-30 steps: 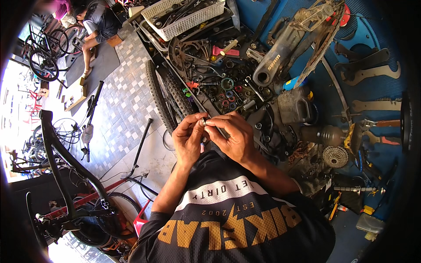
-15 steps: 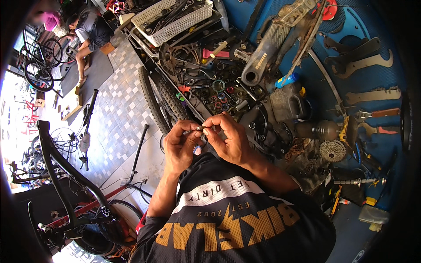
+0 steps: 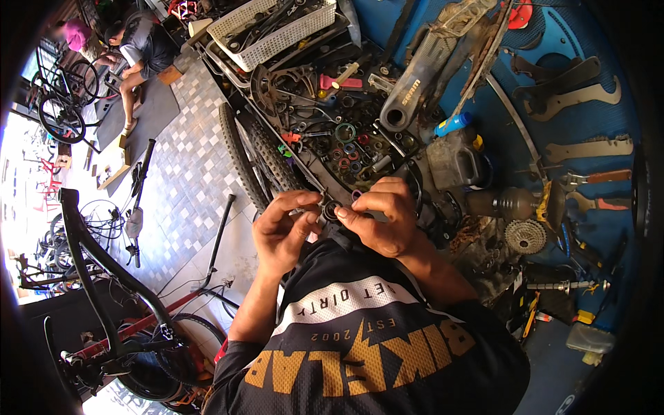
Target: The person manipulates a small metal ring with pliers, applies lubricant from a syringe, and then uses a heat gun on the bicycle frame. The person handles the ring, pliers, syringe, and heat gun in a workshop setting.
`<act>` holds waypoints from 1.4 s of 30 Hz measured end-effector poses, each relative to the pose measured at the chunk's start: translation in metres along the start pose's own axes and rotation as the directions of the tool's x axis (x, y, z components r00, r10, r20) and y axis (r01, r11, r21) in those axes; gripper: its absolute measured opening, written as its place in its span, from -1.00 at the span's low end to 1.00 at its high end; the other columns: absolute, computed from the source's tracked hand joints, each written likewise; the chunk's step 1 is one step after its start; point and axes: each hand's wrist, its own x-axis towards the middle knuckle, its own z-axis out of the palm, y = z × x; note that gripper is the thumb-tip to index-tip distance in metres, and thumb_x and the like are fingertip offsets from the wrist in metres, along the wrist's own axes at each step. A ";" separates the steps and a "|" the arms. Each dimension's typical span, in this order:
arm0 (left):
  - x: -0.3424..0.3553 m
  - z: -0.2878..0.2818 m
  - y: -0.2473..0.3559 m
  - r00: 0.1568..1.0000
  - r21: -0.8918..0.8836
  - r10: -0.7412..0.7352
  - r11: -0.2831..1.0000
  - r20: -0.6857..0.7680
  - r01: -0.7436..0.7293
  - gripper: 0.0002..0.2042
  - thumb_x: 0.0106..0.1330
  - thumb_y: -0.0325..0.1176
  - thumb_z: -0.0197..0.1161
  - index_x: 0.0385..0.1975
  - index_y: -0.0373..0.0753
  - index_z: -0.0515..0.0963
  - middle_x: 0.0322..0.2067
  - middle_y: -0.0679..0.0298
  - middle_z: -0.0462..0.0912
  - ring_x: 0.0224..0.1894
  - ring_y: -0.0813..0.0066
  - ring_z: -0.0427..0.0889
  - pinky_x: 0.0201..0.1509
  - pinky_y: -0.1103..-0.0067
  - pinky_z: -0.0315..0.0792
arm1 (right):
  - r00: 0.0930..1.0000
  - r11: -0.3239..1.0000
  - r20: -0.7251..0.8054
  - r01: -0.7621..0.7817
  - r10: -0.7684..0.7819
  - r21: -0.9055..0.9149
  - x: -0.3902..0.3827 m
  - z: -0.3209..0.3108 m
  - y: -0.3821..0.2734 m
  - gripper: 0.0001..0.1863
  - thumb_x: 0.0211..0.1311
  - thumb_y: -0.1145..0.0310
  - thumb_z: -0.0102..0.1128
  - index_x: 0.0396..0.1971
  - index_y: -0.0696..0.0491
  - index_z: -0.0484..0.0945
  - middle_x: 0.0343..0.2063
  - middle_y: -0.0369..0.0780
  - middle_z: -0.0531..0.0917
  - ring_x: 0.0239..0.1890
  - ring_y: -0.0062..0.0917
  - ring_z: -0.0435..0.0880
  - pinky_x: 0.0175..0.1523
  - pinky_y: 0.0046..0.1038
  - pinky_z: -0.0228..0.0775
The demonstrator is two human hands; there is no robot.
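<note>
In front of my chest, my left hand [image 3: 283, 232] and my right hand [image 3: 380, 218] are close together. A small dark ring [image 3: 332, 209], perhaps a bearing, lies at the tip of my right thumb, between the two hands. My right fingers curl in a pinch around its side; their inner faces are hidden. On my left hand, thumb and index finger stand apart, near the ring's other side. A small purple ring [image 3: 356, 196] shows beside my right index finger; whether I touch it cannot be told.
Loose rings and small parts [image 3: 353, 155] cover the bench ahead. Beyond them stands a white basket [image 3: 273, 36]. Bicycle tyres [image 3: 238, 159] are at the left, a grey jug [image 3: 449, 162] and a cassette [image 3: 524, 237] at the right. A bike frame [image 3: 111, 270] stands lower left; people sit farther off.
My hands have moved apart from their joined pinch. My right hand has shifted right, my left fingers have spread, and the dark ring now shows between them.
</note>
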 end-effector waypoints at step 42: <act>-0.050 -0.009 -0.060 0.760 -0.573 -0.626 0.564 0.172 0.594 -0.87 0.50 -0.40 0.23 -0.10 -0.29 0.63 -0.21 0.26 0.71 -0.17 0.49 0.69 -0.29 0.55 0.63 | 0.935 0.954 0.212 -0.297 0.283 0.038 -0.061 0.033 -0.019 -0.86 0.16 0.38 0.43 -0.27 -0.09 0.70 -0.35 -0.35 0.54 -0.30 -0.45 0.56 -0.25 -0.37 0.45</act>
